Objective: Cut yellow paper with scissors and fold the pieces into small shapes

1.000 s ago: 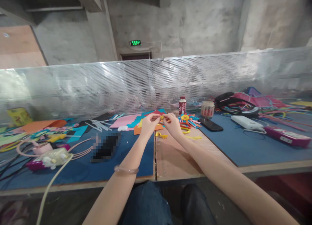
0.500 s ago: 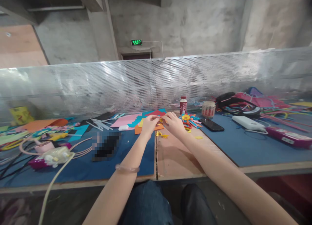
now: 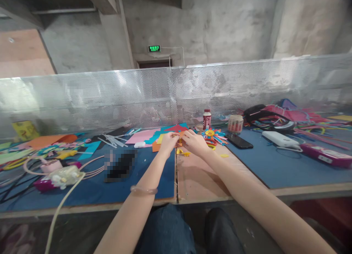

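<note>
1. Biggest thing in my view is the workbench (image 3: 288, 169), blue mats on both sides with a bare brown strip down the middle. Its near edge runs right across my lap, and a perforated metal screen (image 3: 110, 96) walls off the far side.
2. Both my forearms reach out over that brown strip and meet near the far middle of the bench. There's a clear bangle (image 3: 143, 190) on my left wrist.
3. My left hand (image 3: 167, 142) has its fingertips pinched together, the thumb meeting the fingers, on a small yellow-orange paper piece (image 3: 178, 135). My right hand (image 3: 195, 142) comes in from the other side with curled fingers nipping the same piece. So the piece sits between the two hands, held just above the orange card sheet (image 3: 155, 147).
4. Open room: the brown strip nearer to me, under my arms, is bare. The right blue mat has free space up to the black phone (image 3: 238, 140) and the white power bank (image 3: 279, 138).
5. Tight spots: the paper flower (image 3: 210, 134) sits just right of my right hand, with yellow scraps (image 3: 183, 152) directly below the hands.
6. Left side is cluttered with paper strips and a pink cable loop (image 3: 93, 169), well apart from my hands.
</note>
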Demonstrator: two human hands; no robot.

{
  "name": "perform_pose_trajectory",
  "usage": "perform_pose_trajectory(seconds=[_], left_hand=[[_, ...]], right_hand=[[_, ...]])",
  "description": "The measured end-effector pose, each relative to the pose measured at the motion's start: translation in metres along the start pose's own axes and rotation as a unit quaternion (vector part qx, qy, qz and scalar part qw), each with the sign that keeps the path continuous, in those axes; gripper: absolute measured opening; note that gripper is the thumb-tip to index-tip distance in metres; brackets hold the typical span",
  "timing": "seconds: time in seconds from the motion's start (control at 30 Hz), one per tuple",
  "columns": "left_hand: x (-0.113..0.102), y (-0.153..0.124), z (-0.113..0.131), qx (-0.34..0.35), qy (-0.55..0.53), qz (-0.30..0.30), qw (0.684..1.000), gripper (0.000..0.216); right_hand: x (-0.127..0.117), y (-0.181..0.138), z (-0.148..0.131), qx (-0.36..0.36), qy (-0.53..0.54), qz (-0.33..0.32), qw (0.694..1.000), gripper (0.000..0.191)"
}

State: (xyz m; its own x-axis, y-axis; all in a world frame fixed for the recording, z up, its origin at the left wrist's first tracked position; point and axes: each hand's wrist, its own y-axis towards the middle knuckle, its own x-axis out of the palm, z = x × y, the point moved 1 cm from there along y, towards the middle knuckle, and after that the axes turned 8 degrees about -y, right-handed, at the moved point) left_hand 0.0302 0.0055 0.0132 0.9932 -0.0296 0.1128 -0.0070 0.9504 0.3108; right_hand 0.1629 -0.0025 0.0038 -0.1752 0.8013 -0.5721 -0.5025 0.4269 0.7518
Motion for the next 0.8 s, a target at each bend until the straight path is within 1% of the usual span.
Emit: perform_pose_trajectory(seconds=[0.1,0.2,0.3,0.37,0.43,0.57,0.7,0.8], left_hand=[[-0.0001,0.0005,-0.0016,-0.009,-0.026,-0.016,0.999,0.017],[-0.0015,0.0015,-0.0017,-0.017,-0.066,-0.022,0.997,0.017],[-0.0039,0.0018,-0.0003,-0.03,-0.095,-0.015,0.995,0.021],[-0.0053,0.0014,0.0007,-0.041,-0.101,-0.012,0.994,0.024],[-0.0061,0.0007,0.0013,-0.048,-0.094,-0.009,0.994,0.026],[-0.0058,0.0003,0.0007,-0.047,-0.067,-0.01,0.997,0.025],[-0.0048,0.0012,-0.0016,-0.043,-0.098,-0.034,0.994,0.025],[-0.0044,0.0015,-0.0025,-0.035,-0.121,-0.051,0.991,0.026]], right_hand=[[-0.0014,-0.0001,-0.0008,0.002,0.009,0.001,1.0,0.017],[-0.0041,-0.0005,-0.0023,0.06,0.076,0.025,0.995,0.017],[-0.0051,-0.0005,-0.002,0.146,0.19,0.059,0.969,0.019],[-0.0037,-0.0002,-0.0008,0.18,0.253,0.071,0.948,0.018],[-0.0014,0.0004,0.0,0.191,0.293,0.078,0.934,0.017],[0.0015,0.0015,-0.0018,0.201,0.335,0.072,0.918,0.017],[-0.0014,0.0025,-0.004,0.223,0.352,0.059,0.907,0.018],[-0.003,0.0027,-0.0034,0.222,0.354,0.062,0.907,0.02]])
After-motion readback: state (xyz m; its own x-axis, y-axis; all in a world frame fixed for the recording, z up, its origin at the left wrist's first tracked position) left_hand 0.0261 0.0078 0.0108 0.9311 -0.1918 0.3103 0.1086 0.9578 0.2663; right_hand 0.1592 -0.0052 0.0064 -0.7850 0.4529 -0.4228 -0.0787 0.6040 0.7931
